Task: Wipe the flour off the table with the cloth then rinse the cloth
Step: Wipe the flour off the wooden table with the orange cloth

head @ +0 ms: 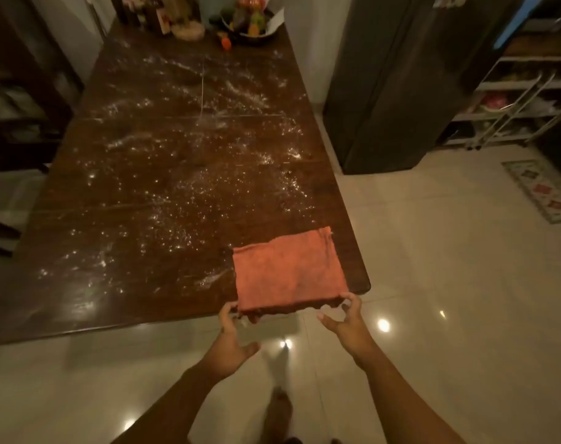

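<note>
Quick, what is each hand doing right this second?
Left hand: pinching the near left corner of the orange cloth.
Right hand: pinching the cloth's near right corner.

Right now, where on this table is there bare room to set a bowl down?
Free of objects on the table: the near-left strip, between the flour and the front edge, and the dusty middle. The near-right corner is taken by the cloth, pinched by the left hand and right hand. The far end is crowded with bottles and a fruit bowl.
</note>
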